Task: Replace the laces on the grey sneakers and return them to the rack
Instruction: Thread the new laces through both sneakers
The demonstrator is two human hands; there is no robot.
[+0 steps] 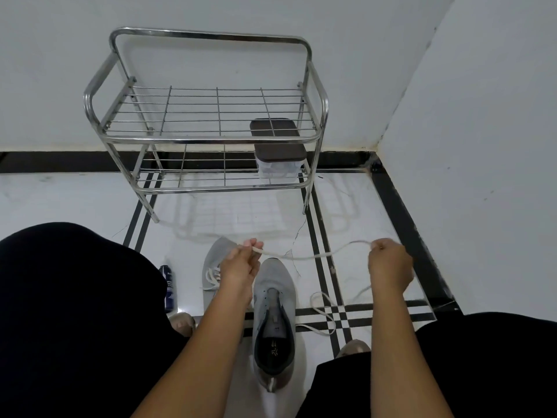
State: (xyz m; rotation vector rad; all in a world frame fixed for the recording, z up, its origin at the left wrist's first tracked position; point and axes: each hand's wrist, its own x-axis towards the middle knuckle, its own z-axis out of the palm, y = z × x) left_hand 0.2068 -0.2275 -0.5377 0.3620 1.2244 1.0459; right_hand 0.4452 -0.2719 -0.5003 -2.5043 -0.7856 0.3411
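From the head view, the left hand and right hand are each pinching a cream lace, stretching it above the unlaced grey sneaker on the floor; threading its eyelets likely comes next, the rack waiting beyond.

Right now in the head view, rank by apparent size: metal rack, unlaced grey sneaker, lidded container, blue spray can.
1. metal rack
2. unlaced grey sneaker, though nearest the camera
3. lidded container
4. blue spray can, partly hidden
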